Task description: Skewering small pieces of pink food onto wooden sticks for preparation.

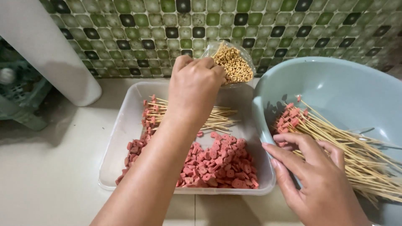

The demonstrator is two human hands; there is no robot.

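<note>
My left hand (194,90) reaches over a clear plastic tub (121,138) and pinches the edge of a clear bag of small tan pellets (232,62) leaning against the tiled wall. The tub holds a heap of pink sausage slices (222,163) and a row of bamboo skewers with pink pieces on their tips (153,113). My right hand (312,175) rests with fingers spread on the rim of a pale blue basin (343,83), touching a bundle of skewers with pink pieces (343,146) lying inside it.
A green and black mosaic tile wall (138,25) runs along the back. A white round post (46,50) stands at the left, with a green crate (21,92) behind it. The tub and basin sit on a pale tiled counter (46,175).
</note>
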